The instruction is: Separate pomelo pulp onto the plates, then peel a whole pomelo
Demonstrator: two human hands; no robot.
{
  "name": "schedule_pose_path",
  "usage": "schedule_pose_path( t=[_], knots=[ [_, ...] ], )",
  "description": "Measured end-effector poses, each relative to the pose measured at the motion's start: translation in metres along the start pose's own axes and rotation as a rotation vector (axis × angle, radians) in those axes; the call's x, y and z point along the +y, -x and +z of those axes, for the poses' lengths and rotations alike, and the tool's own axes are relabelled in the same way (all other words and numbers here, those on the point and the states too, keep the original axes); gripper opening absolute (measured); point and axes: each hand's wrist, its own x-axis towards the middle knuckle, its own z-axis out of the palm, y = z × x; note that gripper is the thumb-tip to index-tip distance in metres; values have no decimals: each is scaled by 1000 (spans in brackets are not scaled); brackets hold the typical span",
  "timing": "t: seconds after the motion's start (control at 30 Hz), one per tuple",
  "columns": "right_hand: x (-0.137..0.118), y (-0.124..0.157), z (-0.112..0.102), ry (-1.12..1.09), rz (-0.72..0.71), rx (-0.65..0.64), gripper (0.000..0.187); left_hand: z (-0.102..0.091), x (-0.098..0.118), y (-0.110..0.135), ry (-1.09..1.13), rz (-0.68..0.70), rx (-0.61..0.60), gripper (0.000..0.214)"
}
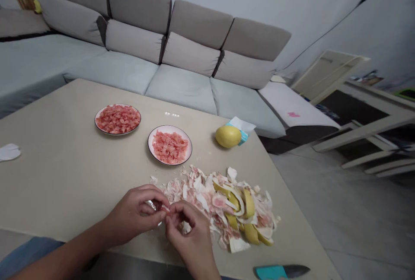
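Note:
Near the front edge of the table, my left hand [138, 213] pinches a small piece of pink pomelo flesh [165, 209] between thumb and fingertips. My right hand [191, 232] meets it there, thumb and forefinger closed on the same piece, most of which the fingers hide. Just beyond and to the right spreads a heap of pomelo peel [248, 204], white pith and pinkish membrane. Two plates hold loose pink pulp: the nearer plate [186, 158] is partly covered, and the farther plate [138, 125] is piled fuller.
A whole yellow pomelo [228, 136] rests against a blue-and-white tissue pack [244, 131] at the table's right. A knife [282, 271] with a turquoise handle lies at the near right edge. Something white [9, 152] lies far left. A grey sofa [181, 85] stands behind the table [65, 159].

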Motion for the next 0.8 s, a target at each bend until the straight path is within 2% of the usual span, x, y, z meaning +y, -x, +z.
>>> schedule_pose_path(
  t=[0.2, 0.33, 0.5, 0.63, 0.8],
  knots=[
    [4, 1, -1, -144, 71, -7, 7, -3, -9, -2, 121, -90, -8, 23],
    [7, 3, 1, -164, -68, 41, 30, -2, -7, -4, 213, -147, 5, 26],
    [8, 4, 1, 41, -272, 120, 24, 0, -6, -4, 206, -123, 6, 21],
    [8, 3, -2, 54, -285, 108, 20, 2, -7, -3, 200, -107, 4, 18],
    [11, -1, -2, 12, -307, 114, 19, 1, -6, -2, 221, -164, -6, 21]
  ],
)
